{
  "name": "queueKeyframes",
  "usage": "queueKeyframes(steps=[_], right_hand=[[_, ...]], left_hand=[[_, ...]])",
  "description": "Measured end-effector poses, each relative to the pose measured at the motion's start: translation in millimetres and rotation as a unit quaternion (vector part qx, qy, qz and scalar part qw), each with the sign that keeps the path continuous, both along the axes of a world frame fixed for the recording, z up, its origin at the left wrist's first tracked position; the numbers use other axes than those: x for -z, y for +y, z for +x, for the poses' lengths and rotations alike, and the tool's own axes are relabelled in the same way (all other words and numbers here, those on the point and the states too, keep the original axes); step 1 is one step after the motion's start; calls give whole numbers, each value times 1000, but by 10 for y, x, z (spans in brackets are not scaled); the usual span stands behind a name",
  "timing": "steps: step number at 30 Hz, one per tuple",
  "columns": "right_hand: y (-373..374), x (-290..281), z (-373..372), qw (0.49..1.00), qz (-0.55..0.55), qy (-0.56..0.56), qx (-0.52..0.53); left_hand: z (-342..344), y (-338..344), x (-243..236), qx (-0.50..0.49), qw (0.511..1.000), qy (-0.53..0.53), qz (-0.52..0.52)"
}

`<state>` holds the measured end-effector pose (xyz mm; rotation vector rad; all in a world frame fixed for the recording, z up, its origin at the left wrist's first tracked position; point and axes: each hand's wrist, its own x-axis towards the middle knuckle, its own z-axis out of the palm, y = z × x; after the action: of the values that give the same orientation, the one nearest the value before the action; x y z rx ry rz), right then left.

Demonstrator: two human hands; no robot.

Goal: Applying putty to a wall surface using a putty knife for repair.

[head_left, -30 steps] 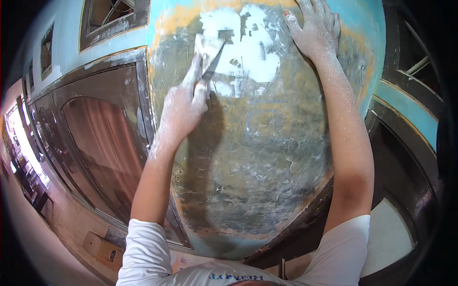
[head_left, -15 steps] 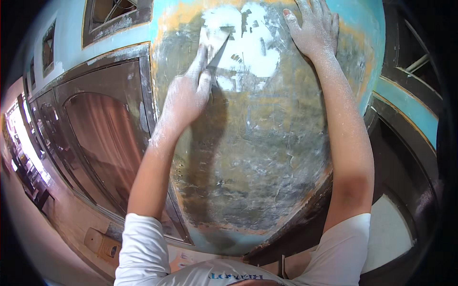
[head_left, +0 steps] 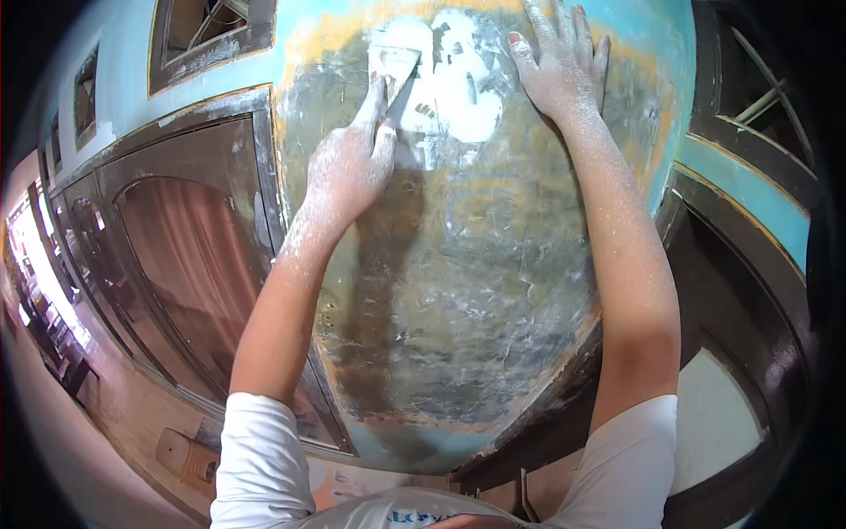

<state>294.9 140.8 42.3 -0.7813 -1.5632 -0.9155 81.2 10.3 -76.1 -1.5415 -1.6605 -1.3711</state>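
Note:
My left hand (head_left: 348, 172), powdered white, grips a putty knife (head_left: 398, 63) by its handle, the index finger stretched along it. The blade lies against the upper left of a wet-looking white filler patch (head_left: 471, 101) on the wall. Small dark gaps show through the filler. To the right of the patch, my right hand (head_left: 564, 79) is also dusty and rests on the wall with its fingers spread, holding nothing. Below both hands the scraped wall surface (head_left: 458, 291) is mottled grey, olive and ochre, crossed by the shadow of my left arm.
A dark-framed door (head_left: 185, 256) with a reddish curtain behind its pane stands at left. On the right is another dark frame (head_left: 731, 291) with a pale panel (head_left: 718, 423). A brown plastic stool (head_left: 185, 454) sits on the floor at lower left.
The putty knife has shifted slightly up and left across the filler, and several dark gaps there are now covered. My right hand stays spread on the wall; the view has shifted a little.

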Motion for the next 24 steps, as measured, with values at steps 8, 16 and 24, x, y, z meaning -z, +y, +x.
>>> queueKeyframes(steps=[8, 16, 24], right_hand=[[101, 191, -27, 990, 139, 4, 31], [194, 490, 91, 996, 82, -35, -5], [-635, 335, 37, 919, -218, -98, -312]], left_hand=[[-259, 111, -768, -46, 985, 137, 99], [59, 70, -1060, 88, 993, 80, 28], [593, 381, -755, 255, 955, 42, 147]])
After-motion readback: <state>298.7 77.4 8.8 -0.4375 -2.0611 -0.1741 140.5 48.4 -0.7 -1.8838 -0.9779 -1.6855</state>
